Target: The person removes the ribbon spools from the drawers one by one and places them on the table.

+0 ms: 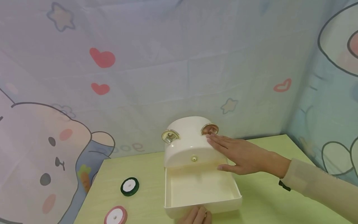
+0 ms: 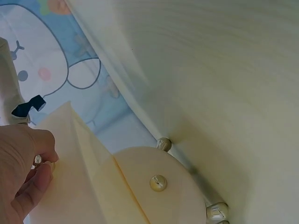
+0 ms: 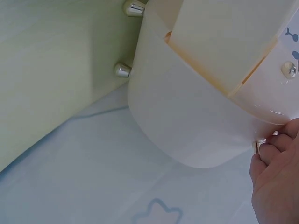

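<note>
A cream storage box (image 1: 188, 133) with a rounded top stands on the table, its lower drawer (image 1: 198, 186) pulled out and bare inside. At the drawer's front, my left hand (image 1: 196, 216) pinches a small gold knob (image 2: 38, 160), which the fingers partly hide. My right hand (image 1: 243, 154) rests on the upper right of the box, fingers extended and close together, beside a gold ear-shaped piece (image 1: 209, 128). A matching ear piece (image 1: 170, 135) sits on the left. Above the drawer, another gold knob (image 1: 194, 158) shows on the box front.
To the left of the box lie a dark green ribbon spool (image 1: 130, 186) and a pink ribbon spool (image 1: 116, 215). The pale green table (image 1: 148, 168) meets a cartoon-printed cloth (image 1: 145, 93) behind. Gold feet (image 3: 123, 70) show under the box.
</note>
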{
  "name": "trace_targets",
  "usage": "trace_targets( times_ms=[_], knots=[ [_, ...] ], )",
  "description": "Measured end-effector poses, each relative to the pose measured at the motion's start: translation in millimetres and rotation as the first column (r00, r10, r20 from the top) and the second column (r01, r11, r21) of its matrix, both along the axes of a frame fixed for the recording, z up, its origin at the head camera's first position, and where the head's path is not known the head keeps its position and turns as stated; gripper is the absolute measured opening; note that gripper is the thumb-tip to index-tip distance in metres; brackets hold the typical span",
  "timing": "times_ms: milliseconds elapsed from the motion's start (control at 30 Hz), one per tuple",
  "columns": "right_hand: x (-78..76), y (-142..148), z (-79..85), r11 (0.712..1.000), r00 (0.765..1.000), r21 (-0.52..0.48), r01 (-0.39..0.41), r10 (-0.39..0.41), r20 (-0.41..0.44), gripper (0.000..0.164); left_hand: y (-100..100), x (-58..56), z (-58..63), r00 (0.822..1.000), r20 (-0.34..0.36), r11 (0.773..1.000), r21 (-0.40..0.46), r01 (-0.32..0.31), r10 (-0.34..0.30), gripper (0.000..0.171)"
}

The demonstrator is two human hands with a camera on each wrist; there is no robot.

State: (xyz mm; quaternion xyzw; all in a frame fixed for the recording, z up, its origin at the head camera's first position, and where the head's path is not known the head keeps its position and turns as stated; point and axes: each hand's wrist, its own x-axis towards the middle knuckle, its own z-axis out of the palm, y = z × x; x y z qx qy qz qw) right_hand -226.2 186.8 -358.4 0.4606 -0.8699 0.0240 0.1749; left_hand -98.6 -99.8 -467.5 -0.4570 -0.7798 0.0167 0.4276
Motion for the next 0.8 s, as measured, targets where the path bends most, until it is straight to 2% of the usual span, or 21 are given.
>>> trace_targets(
  times_ms=[233,400,533,633,800],
  knots=[
    [0.6,0.5,2.5,1.0,1.0,0.009,0.002,-0.002,-0.002,0.086,-8.0,-3.0,8.3,0.999,0.031,0.998,-0.057,-0.04,0.042,0.052],
    [-0.2,0.3,2.9,1.0,1.0,0.018,-0.003,0.003,-0.009,0.086,-11.9,-12.0,14.0,0.999,-0.026,0.997,-0.066,-0.027,0.025,0.062],
    [-1.3,-0.1,3.3,1.0,1.0,0.02,-0.011,0.011,-0.016,0.087,-11.8,-22.6,15.4,0.994,-0.105,0.998,-0.059,-0.01,0.004,0.064],
    [-1.0,-0.6,3.2,1.0,1.0,0.015,-0.012,0.012,-0.006,0.087,-11.0,-30.0,15.7,0.989,-0.148,0.998,-0.061,-0.004,-0.005,0.059],
    [0.8,-0.3,4.1,1.0,1.0,0.011,-0.004,0.004,0.01,0.087,-8.1,-38.3,17.2,0.986,-0.168,0.998,-0.063,-0.008,-0.003,0.036]
  ],
)
